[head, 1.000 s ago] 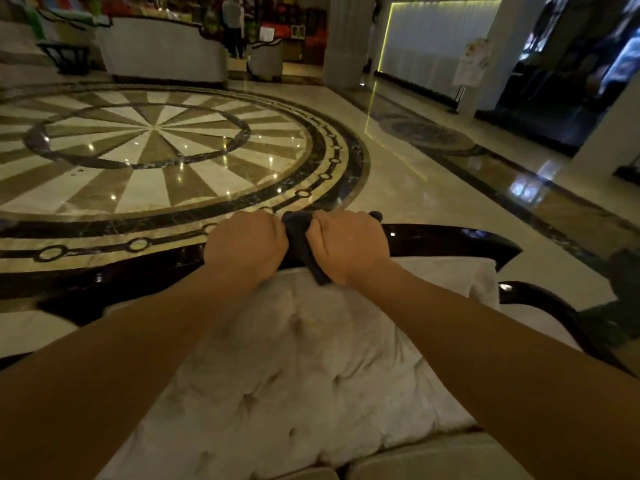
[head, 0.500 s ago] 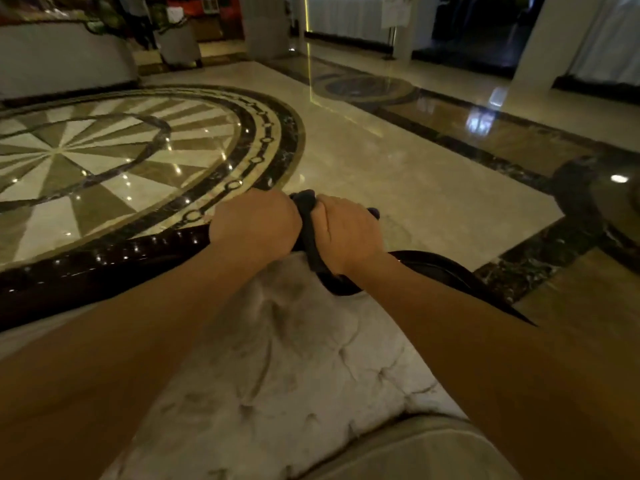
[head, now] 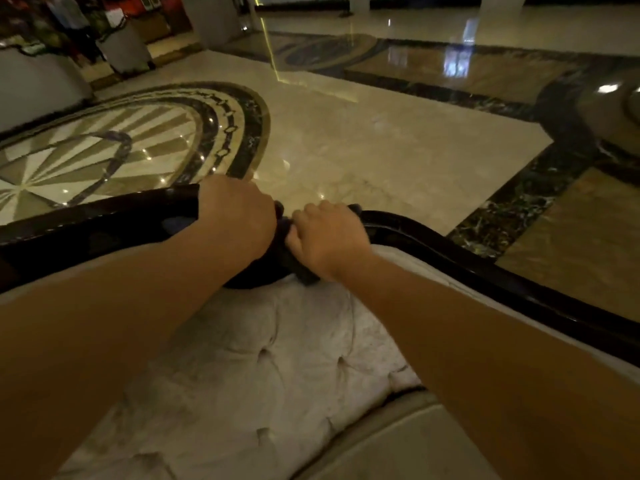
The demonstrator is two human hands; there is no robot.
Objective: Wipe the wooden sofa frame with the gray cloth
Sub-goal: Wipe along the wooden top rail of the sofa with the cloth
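Head view, looking down over a sofa back. Glossy, dark, curved wooden frame (head: 450, 258) caps a pale tufted cushion (head: 270, 358) with button dimples. Left hand (head: 239, 216) and right hand (head: 329, 233) sit side by side on top of the frame, both curled shut around a dark gray cloth (head: 287, 251). Bunched cloth shows between the hands and hangs just below them against the frame's inner face. Beyond the frame lies polished marble floor (head: 381, 150).

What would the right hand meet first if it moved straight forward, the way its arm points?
Probably nothing solid: the right hand grips the cloth on the sofa frame; beyond the frame only open marble floor shows.
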